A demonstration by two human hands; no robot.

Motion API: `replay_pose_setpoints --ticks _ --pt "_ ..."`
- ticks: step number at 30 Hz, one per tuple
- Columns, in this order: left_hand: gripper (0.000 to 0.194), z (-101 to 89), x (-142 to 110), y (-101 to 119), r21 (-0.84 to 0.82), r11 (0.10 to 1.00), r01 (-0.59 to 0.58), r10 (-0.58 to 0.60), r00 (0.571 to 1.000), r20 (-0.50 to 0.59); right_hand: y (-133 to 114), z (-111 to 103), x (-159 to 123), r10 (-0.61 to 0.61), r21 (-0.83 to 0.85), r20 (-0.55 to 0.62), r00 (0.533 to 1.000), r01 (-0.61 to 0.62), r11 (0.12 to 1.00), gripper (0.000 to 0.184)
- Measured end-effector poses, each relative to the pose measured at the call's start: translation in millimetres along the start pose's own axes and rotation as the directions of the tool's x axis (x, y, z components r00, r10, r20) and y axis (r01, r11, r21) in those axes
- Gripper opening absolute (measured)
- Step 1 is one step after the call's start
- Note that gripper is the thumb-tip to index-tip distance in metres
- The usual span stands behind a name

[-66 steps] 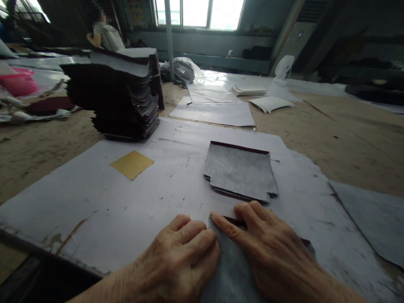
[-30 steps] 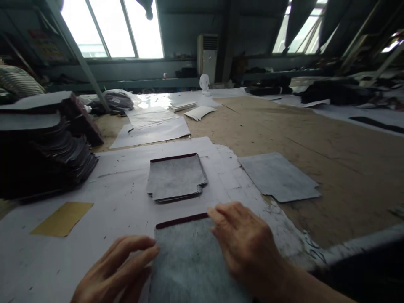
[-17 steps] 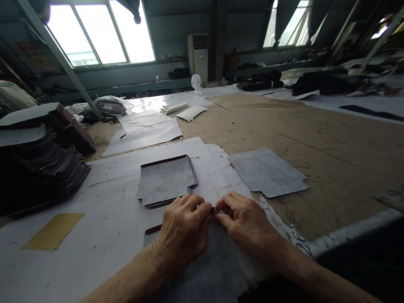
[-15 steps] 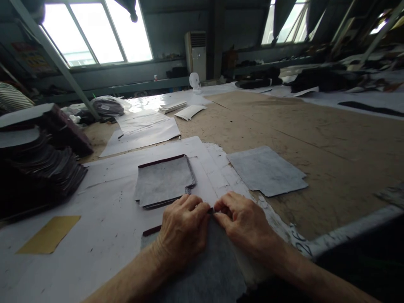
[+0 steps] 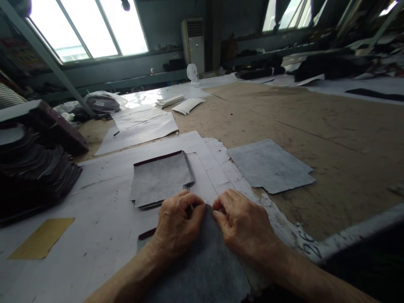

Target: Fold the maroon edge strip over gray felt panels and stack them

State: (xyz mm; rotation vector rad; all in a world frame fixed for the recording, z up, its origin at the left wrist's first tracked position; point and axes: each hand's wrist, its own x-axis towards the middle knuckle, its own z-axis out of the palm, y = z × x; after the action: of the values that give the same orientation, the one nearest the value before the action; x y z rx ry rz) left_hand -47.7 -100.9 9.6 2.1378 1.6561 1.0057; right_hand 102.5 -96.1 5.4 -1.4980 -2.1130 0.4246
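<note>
A grey fabric panel (image 5: 208, 265) with a dark red strip along its far edge lies on the white paper in front of me. At its far corner, my left hand (image 5: 179, 223) pinches the edge between thumb and fingers. Close beside it, my right hand (image 5: 241, 221) has thumb and forefinger closed on the same corner from the right. Just beyond the hands sits a small stack of similar grey panels (image 5: 160, 176), dark red along the top. To the right, a single grey panel (image 5: 269, 166) with notched corners rests partly on the brown board.
Dark stacked pieces (image 5: 34, 176) rise at the left edge. A yellow card (image 5: 42, 238) lies on the white paper (image 5: 94, 219). Farther off are white sheets (image 5: 142, 128), a small white fan (image 5: 192, 75) and a wrapped bundle (image 5: 102, 102). The table edge (image 5: 356, 229) runs at lower right.
The dark folded bit that showed between my fingertips is now hidden or flattened, and the grey corner shows there. My left thumb has shifted slightly left. The view has tilted a little.
</note>
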Motion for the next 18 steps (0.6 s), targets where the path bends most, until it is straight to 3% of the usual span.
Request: replay_pose_setpoints --ticks 4,7,13,18 --pt "0.011 -7.8 0.6 -1.8 -0.135 0.986 0.094 -0.078 0.990 0.121 0.9 1.0 -0.4 0.007 0.008 -0.015 1.000 -0.007 1.000 0.003" --pt "0.008 -14.1 -0.1 -4.8 -0.269 0.955 0.121 -0.064 0.975 0.213 1.3 1.2 -0.1 -0.001 0.008 -0.023 1.000 0.001 1.000 0.003" --pt "0.021 -16.3 -4.6 -13.3 -0.194 0.979 -0.064 0.096 0.983 0.156 1.3 1.5 1.4 0.010 0.013 -0.035 0.999 -0.009 1.000 0.004" --pt "0.028 -13.3 -12.0 -18.6 -0.081 0.977 -0.199 0.211 0.957 0.200 2.5 2.7 1.6 0.018 0.027 -0.058 0.998 -0.017 1.000 0.003"
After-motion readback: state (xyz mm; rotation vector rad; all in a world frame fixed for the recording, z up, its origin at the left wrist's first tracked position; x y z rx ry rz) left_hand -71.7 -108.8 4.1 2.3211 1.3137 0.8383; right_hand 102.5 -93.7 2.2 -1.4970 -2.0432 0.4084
